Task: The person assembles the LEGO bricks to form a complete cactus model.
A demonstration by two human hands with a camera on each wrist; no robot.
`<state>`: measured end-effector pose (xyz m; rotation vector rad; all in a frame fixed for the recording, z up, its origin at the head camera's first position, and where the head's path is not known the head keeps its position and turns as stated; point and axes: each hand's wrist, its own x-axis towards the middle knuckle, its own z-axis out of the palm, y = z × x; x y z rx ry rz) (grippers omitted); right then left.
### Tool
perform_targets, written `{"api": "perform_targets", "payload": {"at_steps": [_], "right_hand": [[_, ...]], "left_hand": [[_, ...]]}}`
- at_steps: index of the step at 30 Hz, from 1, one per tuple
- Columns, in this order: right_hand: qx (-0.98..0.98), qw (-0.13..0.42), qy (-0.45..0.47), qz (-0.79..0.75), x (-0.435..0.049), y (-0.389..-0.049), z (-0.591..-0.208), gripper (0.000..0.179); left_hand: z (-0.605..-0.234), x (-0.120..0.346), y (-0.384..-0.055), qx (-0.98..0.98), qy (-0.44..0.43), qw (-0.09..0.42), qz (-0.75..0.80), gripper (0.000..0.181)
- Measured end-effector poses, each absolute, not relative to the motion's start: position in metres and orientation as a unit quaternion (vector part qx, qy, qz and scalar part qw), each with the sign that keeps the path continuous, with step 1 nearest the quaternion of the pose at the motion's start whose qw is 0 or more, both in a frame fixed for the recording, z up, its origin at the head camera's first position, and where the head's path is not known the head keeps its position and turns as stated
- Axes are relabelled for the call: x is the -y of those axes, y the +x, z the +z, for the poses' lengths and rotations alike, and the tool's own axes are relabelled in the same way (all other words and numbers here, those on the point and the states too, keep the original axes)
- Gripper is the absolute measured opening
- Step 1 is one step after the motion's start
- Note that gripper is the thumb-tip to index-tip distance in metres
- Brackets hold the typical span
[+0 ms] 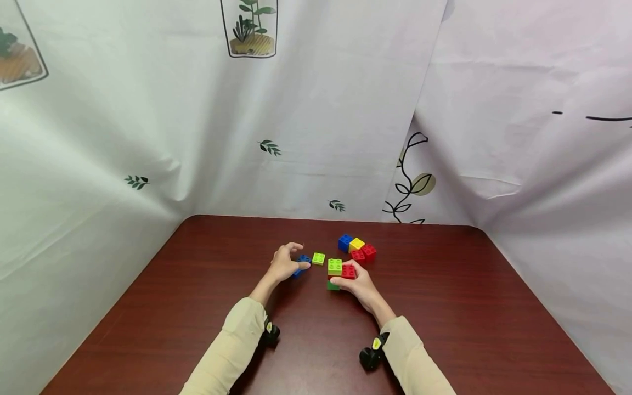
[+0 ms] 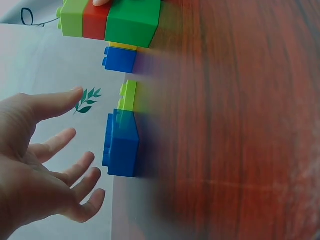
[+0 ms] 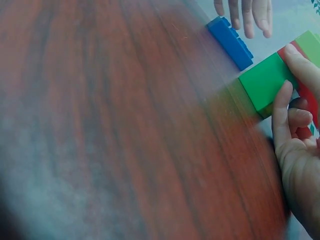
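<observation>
My right hand grips a small stack of toy building bricks. In it, a lime brick sits on a red brick, with a green brick underneath. Another red brick shows at the stack's right side in the head view. Over a long blue brick hovers my left hand, its fingers spread and apart from the brick in the left wrist view. Just beyond the blue brick, a thin lime brick lies on the table.
Behind the right hand, a cluster holds a blue brick, a yellow brick and red bricks. The dark red wooden table ends at a hanging white cloth with plant prints.
</observation>
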<state>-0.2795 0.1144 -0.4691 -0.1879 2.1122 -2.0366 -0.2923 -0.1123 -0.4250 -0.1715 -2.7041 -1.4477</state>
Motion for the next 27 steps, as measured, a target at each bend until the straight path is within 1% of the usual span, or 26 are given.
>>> {"api": "perform_targets", "payload": {"at_steps": [7,17,21,27], "right_hand": [[-0.721,0.095,-0.052,-0.685,-0.114,-0.278,-0.469,0.039],[-0.720,0.101,-0.060,-0.684,-0.113,-0.276,-0.468,0.043],[-0.721,0.103,-0.061,-0.682,-0.113,-0.274,-0.469,0.043],[-0.722,0.098,-0.058,-0.682,-0.115,-0.276,-0.469,0.042]], "left_hand": [[-0.433,0.114,-0.292,0.881,-0.036,-0.002,-0.472,0.059],[-0.445,0.121,-0.289,0.857,-0.030,-0.019,-0.515,0.063],[-0.448,0.123,-0.289,0.860,-0.022,-0.019,-0.509,0.062],[-0.448,0.121,-0.291,0.875,-0.029,-0.003,-0.483,0.062]]}}
